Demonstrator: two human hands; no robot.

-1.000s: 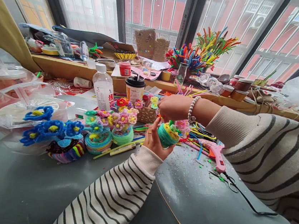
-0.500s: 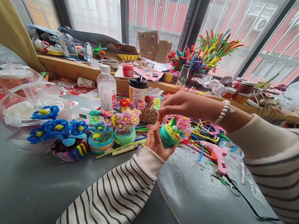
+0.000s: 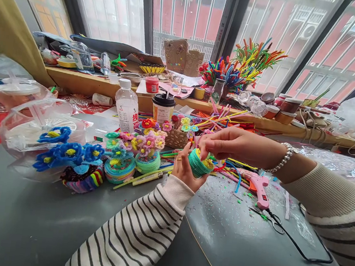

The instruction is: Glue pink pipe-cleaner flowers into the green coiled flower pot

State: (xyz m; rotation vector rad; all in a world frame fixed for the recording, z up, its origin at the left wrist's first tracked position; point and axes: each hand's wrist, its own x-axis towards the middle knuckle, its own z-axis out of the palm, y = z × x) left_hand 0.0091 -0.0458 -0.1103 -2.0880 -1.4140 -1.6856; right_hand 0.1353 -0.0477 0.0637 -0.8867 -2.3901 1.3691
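Observation:
My left hand (image 3: 187,166) is wrapped round a small green pot (image 3: 197,165) made of coiled pipe cleaners, holding it tilted above the table. The pot has a yellow top, mostly covered by my other hand. Over its rim, my right hand (image 3: 224,144) is bent down with thumb and fingers pinched together; whatever is between them is too small to make out. Left of the pot stand finished fuzzy flower pots: a green one with pink flowers (image 3: 147,161), a striped one (image 3: 118,169), and a dark one with blue flowers (image 3: 69,152).
A pink glue gun (image 3: 262,191) and scissors (image 3: 274,223) lie right of my hands, among glitter and pipe cleaners. A thin stick (image 3: 204,251) lies in front. Behind stand a water bottle (image 3: 126,108), a lidded cup (image 3: 163,108) and a woven basket (image 3: 177,138).
My right hand has come down from above the pot to its top, now covering the yellow surface and the pink flowers there. My left hand still holds the pot in about the same place.

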